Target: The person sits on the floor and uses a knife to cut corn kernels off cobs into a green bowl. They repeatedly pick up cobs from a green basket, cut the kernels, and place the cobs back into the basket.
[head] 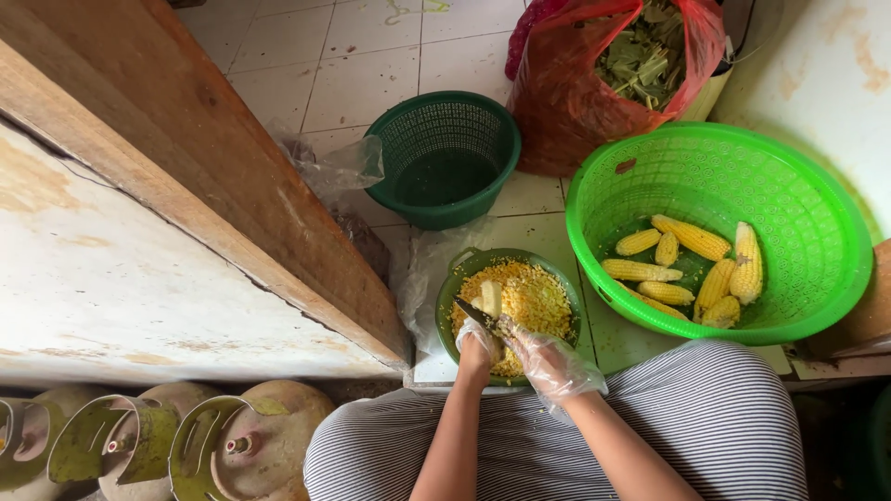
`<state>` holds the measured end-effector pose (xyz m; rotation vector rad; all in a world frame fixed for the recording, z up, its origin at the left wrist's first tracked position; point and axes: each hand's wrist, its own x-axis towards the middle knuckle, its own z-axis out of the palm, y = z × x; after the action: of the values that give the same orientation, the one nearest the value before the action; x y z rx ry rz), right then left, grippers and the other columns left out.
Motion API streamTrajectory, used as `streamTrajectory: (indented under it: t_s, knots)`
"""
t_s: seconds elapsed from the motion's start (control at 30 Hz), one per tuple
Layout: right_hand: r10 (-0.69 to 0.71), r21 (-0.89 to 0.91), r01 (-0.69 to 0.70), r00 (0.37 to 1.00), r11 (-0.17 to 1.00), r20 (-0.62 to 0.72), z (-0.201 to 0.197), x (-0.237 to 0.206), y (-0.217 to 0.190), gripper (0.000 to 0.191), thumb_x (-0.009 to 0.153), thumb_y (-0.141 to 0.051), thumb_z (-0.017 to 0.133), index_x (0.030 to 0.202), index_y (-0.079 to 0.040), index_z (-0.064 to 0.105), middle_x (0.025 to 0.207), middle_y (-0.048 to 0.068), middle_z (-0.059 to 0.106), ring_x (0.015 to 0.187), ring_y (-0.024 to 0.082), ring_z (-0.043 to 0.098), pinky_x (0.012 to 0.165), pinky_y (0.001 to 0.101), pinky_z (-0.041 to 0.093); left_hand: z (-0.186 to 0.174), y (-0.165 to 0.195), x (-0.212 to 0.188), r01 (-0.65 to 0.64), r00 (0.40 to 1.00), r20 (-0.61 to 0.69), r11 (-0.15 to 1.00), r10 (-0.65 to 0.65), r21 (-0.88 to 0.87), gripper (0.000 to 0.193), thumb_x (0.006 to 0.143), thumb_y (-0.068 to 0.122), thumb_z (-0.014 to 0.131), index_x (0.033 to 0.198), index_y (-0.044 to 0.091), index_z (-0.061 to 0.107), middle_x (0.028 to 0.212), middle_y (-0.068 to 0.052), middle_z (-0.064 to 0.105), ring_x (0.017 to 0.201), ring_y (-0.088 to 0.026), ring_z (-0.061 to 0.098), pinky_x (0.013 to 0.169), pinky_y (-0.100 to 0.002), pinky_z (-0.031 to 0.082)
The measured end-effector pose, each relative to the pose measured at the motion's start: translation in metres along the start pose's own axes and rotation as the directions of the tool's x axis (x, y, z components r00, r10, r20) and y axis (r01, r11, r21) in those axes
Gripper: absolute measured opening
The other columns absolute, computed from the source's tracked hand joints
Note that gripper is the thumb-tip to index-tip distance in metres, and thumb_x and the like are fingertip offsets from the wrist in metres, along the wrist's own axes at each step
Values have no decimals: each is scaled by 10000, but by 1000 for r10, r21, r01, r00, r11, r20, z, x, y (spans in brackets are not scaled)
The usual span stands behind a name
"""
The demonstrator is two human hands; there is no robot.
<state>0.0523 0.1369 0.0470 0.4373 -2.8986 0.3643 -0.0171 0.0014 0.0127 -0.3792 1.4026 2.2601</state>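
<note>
- Lower centre: left hand (477, 341) grips a corn cob (490, 299) over the green bowl (449, 295) of kernels.
- Gloved right hand (548, 360) clamps a knife (475, 315) against it.

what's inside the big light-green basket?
The light-green basket holds about nine yellow corn cobs lying loose on its bottom; anything under them is hidden.

Camera: you have one view only, worn on your head.
Facing: it looks almost straight down over your striped lap (594, 436) to the tiled floor (362, 83).
Nearness: your forearms enter at bottom centre, close below the lens.
Reach: the frame runs from the gas cylinders (251, 445) at lower left to the red bag (557, 102) at the top.
</note>
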Motion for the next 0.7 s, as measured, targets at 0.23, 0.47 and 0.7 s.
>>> streamTrajectory:
  t_s: [0.23,0.47,0.7]
  knots:
    - [507,145,-605,755,783,415,-27,9,-6,529,1045,-225,485,1558,-310,386,858,103,719,635,200,629,565,338,527,15,6,-16,88,996,26,993,-90,81,219,1014,295,485,1034,125,621,778,-25,622,607,-142,564,489,-311,415]
    - [582,205,-759,617,618,531,-29,14,11,552,1036,-128,444,1574,-189,338,890,85,670,557,138,573,448,258,480,18,-10,-23,-37,983,183,944,-25,328,132,981,172,565,1062,104,643,751,-19,605,554,-123,529,436,-287,376]
    - [670,466,-850,496,245,552,-25,22,28,522,1079,-300,372,1586,-190,311,1165,122,583,679,111,535,525,229,443,8,-24,-18,-463,870,468,583,155,668,215,930,138,589,1123,57,640,814,-60,652,640,-140,609,487,-305,484]
